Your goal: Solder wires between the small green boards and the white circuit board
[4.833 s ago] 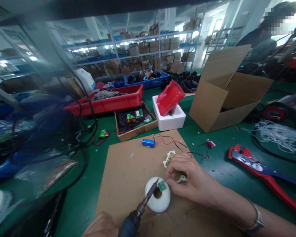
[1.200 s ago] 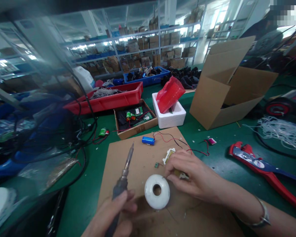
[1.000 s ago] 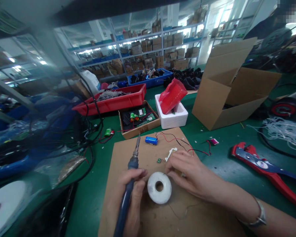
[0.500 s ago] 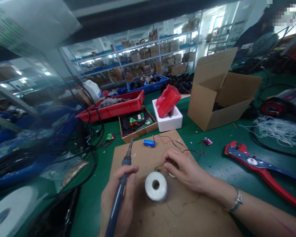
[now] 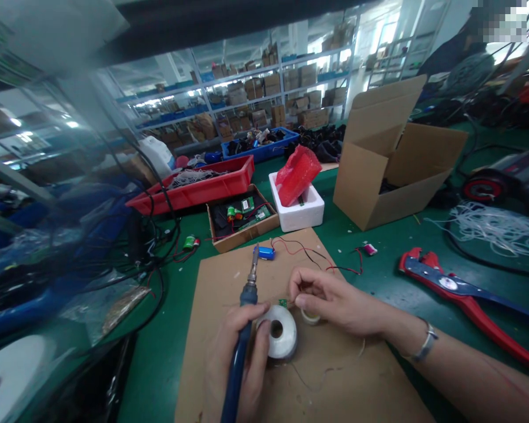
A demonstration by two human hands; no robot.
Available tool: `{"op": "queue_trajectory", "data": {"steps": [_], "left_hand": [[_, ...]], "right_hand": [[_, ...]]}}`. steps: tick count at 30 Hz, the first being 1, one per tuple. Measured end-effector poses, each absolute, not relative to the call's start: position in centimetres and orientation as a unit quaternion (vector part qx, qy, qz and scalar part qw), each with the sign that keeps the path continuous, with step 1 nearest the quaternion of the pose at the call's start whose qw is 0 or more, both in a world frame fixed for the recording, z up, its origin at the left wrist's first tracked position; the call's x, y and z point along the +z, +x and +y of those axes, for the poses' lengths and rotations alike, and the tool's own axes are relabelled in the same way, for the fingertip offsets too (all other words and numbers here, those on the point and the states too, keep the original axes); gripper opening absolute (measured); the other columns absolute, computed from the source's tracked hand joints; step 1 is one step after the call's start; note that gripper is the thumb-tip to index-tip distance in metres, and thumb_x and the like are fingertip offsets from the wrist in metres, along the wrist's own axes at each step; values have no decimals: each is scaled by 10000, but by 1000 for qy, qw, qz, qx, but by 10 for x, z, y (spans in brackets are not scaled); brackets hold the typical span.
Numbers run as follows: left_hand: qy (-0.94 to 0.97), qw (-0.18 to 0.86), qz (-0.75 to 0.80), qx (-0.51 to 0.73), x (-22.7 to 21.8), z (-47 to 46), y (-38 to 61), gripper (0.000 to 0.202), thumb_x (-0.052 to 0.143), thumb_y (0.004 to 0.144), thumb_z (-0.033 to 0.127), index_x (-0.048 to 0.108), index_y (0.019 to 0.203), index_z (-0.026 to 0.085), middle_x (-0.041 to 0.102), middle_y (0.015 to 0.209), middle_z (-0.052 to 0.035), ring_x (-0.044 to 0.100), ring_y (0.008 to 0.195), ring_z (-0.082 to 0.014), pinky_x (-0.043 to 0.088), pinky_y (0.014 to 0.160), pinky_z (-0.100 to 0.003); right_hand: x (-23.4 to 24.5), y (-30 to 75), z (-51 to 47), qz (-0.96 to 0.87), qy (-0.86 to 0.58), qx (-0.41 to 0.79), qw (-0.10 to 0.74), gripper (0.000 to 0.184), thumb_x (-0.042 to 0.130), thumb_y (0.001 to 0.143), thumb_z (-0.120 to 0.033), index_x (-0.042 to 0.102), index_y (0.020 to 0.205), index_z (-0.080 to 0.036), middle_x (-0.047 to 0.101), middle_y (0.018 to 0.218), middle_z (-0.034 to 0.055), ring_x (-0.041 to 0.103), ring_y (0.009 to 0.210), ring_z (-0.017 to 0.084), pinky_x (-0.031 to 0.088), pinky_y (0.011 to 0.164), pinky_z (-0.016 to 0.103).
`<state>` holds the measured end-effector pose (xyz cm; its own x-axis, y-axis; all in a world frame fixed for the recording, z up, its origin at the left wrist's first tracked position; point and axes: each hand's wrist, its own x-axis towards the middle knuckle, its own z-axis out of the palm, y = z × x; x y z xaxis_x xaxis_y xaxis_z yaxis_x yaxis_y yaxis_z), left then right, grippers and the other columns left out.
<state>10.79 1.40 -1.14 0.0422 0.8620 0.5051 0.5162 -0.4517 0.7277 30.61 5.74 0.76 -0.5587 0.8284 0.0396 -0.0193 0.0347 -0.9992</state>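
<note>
My left hand [image 5: 258, 352] is closed around the handle of a soldering iron [image 5: 242, 346]. Its metal tip points up and away, and in the view it overlaps the left end of a blue cylindrical battery [image 5: 267, 253] with red and black leads. Just right of the iron, a white spool [image 5: 283, 341] stands on the cardboard sheet [image 5: 216, 282]. My right hand [image 5: 328, 299] is pinched on what looks like a thin wire, close to a small green circuit board [image 5: 283, 302] at the spool's far edge. A pale ring-shaped roll [image 5: 310, 317] lies under the right fingers, partly hidden.
Beyond the cardboard are a small box of circuit boards [image 5: 242, 238], a white foam box [image 5: 304, 218] with red bubble wrap, and a red bin [image 5: 203, 194]. Right of my arm lies a red-handled cutter [image 5: 449, 288]. An open carton [image 5: 361, 188] stands behind. Cables crowd the left.
My left hand has brought the soldering iron rightward, closer to the spool. The right hand stays pinched near the small board, which now shows more of its green face.
</note>
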Motion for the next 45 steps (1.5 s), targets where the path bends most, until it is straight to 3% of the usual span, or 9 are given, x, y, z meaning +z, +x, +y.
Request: {"op": "queue_trajectory", "data": {"steps": [6,11,19,23,30,45], "left_hand": [[686,165,466,534,-13,14,112,212,574,839,102,596,1009,227,695,963,-8,654,943,-149,477,879,-269],[702,123,428,556,-18,15,109,284,602,795,45,595,1034,199,711,963,-33,667,923,-167,494,866,-289],[731,183,427,500,-21,12,111,252,597,823,76,588,1019,235,676,953,-5,637,922,-129,477,848,-246],[736,169,443,483,-23,13,111,257,617,818,103,585,1022,255,662,947,-1,620,916,-150,473,840,-296],[714,190,467,486,-22,11,117,227,587,838,113,585,1018,250,657,952,8,636,902,-125,475,823,-247],[725,172,463,480,-24,12,116,264,605,819,78,586,1028,239,642,965,3,610,933,-136,461,865,-272]], "right_hand": [[-2,308,63,-539,-252,703,389,276,621,851,-408,464,865,-180,479,677,-38,403,588,89,319,554,225],[2,309,59,-593,-284,692,298,261,596,868,-396,476,876,-164,429,696,-46,345,565,76,258,499,206],[10,303,51,-715,-380,529,254,18,499,881,-167,515,884,-159,516,746,-16,458,648,106,364,581,224],[14,299,46,-770,-410,413,261,82,530,812,-91,567,839,-160,574,757,-10,513,669,110,380,601,222],[12,298,44,-811,-415,306,277,89,562,765,-74,577,778,-160,582,721,-17,523,673,109,363,626,231],[4,295,41,-833,-419,232,277,105,519,756,-71,555,778,-167,537,732,-2,501,644,119,317,559,243]]}}
